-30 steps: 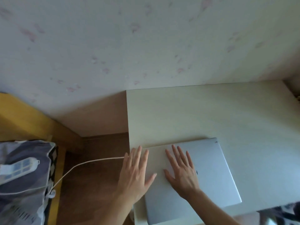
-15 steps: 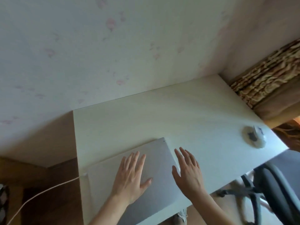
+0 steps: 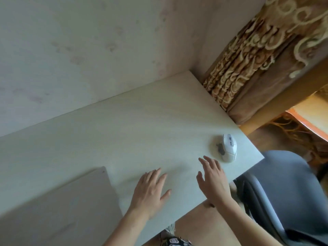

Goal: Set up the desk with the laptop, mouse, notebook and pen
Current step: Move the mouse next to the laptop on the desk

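Just beyond the right hand (image 3: 212, 181), whose fingers are spread and hold nothing, a white, rounded plastic computer mouse (image 3: 229, 147) with grey buttons sits near the edge of the pale, smooth wood-grain desk (image 3: 124, 132). The left hand (image 3: 150, 189) is also splayed flat and empty over bare desk. To its left lies the closed, flat silver laptop (image 3: 58, 210), matte and rectangular. Right of the right hand stand a grey padded office chair (image 3: 284, 189) and a heavy brown curtain with raised cream scrollwork (image 3: 248, 68).
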